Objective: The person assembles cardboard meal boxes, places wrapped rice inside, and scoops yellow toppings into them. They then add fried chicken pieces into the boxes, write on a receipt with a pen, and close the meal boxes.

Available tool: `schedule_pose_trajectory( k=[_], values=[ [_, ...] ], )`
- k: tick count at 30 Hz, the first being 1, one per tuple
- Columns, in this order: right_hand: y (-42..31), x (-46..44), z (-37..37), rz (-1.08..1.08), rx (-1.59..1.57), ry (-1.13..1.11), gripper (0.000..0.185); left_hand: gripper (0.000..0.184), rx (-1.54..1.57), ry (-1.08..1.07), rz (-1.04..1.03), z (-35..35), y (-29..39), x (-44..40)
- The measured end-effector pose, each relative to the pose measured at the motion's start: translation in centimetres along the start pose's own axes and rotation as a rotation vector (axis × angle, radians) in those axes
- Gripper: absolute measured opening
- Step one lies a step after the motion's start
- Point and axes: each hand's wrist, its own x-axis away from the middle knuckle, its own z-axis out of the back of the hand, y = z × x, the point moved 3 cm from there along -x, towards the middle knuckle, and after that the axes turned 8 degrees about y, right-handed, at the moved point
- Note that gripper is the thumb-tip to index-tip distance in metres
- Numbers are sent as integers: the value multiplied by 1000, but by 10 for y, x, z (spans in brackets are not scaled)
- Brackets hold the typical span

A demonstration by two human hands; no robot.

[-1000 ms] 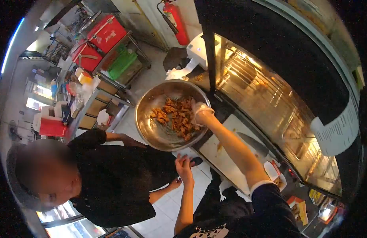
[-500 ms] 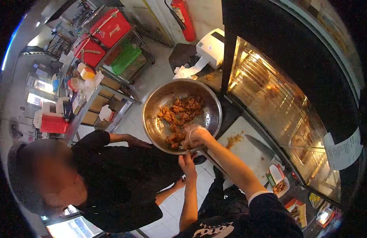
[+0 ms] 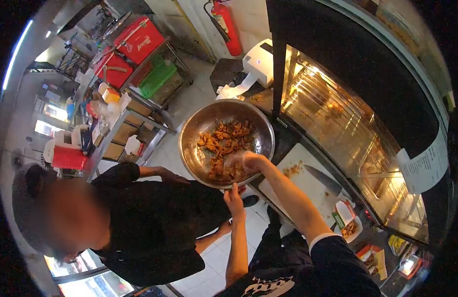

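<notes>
A large steel mixing bowl holds browned, sauced pieces of food, perhaps chicken. At its near rim my left hand grips the edge, thumb on top. My right hand reaches down inside the bowl among the pieces at the near right side. It looks covered by a clear glove, and motion blur smears its fingers, so their grip does not show. Right of the bowl lies a white cutting board with brown crumbs and a large knife.
A person in black stands close at the left. A lit glass display cabinet borders the right. Food boxes stand near the board. Behind the bowl is a receipt printer; red delivery bags sit on a rack at upper left.
My right hand has moved slightly up and is more blurred, stirring the pieces, which have shifted. My left hand keeps the rim. The other person's head has moved a little right.
</notes>
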Motion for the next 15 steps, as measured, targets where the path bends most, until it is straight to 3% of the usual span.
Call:
schedule_pose_trajectory(
  k=[1, 2, 5, 7, 9, 10, 12, 13, 14, 15],
  values=[
    [-1, 3, 3, -14, -46, 73, 51, 24, 32, -12, 7, -1, 1, 2],
    [-3, 1, 3, -41, -495, 14, 46, 26, 64, -23, 14, -3, 3, 5],
    [2, -5, -5, -391, -1091, 145, 43, 30, 71, -17, 113, 2, -3, 6],
    [-48, 11, -3, -482, -1071, 397, 46, 30, 102, -22, 133, 12, -19, 5],
    [-39, 9, -2, -445, -1082, 431, 49, 31, 131, -29, 154, 21, -27, 11],
    [11, -6, 0, -310, -1000, 324, 49, 31, 139, -19, 175, 24, -27, 16],
    [35, -14, -1, -54, -881, 345, 49, 32, 149, -7, 205, 31, -35, 21],
    [11, -10, 1, 71, -826, 363, 48, 32, 144, -18, 203, 35, -37, 22],
    [-4, -4, 2, -142, -992, 318, 49, 31, 165, 4, 226, 41, -40, 23],
    [-37, 9, 1, -132, -1137, 238, 51, 30, 182, 20, 259, 44, -46, 27]
  ],
)
